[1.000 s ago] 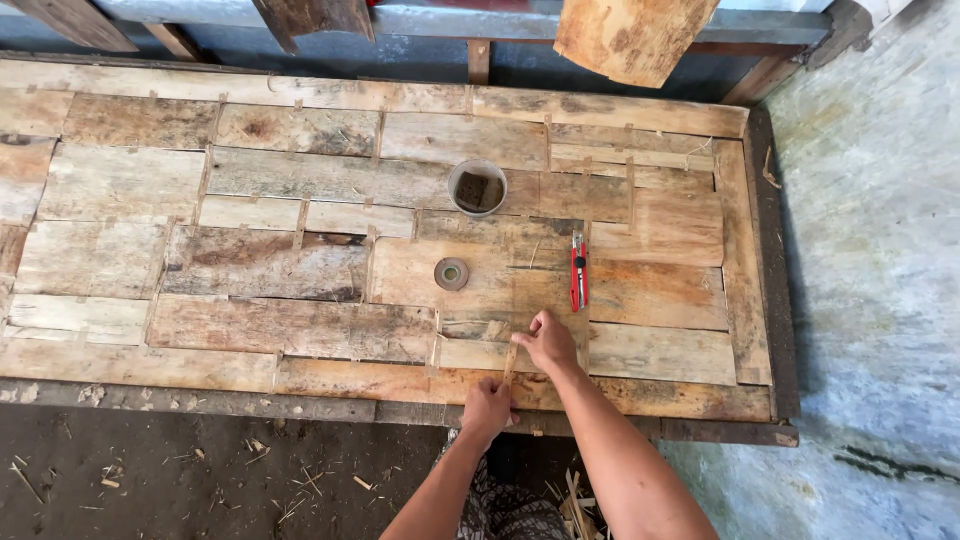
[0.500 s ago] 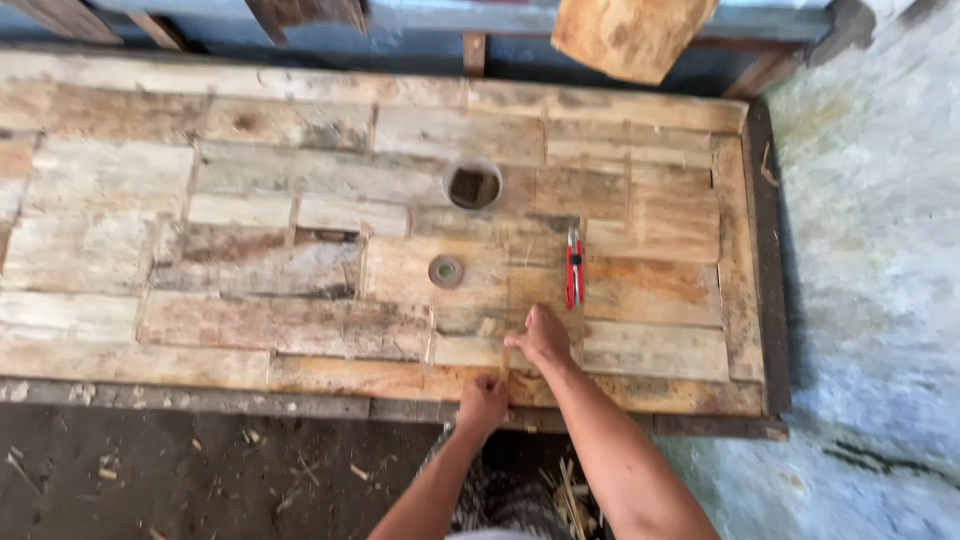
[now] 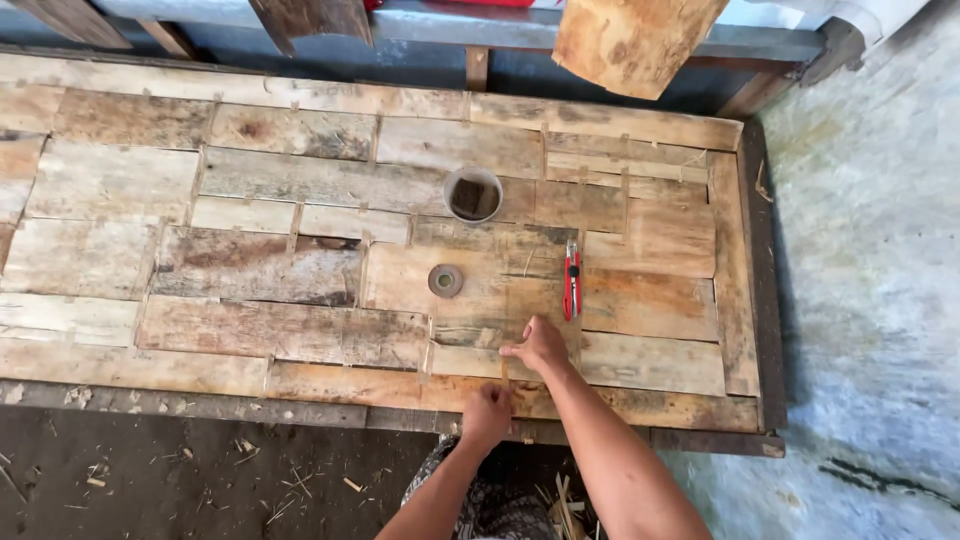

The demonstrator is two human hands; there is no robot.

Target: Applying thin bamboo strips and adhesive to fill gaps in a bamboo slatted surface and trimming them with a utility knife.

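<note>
Right hand [image 3: 540, 347] flat on veneer panel [image 3: 300, 290] (patchwork), red knife [image 3: 571, 281] near

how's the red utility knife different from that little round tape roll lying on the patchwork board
The red utility knife is long, slim and bright red; the tape roll is a small flat grey-brown ring. The knife lies lengthwise just above the right hand; the roll sits farther left, nearer the round container. Both rest loose on the veneer panel, neither touched by a hand.

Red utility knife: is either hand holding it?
No. The red utility knife lies alone on the wooden panel, beyond the right hand.
</note>
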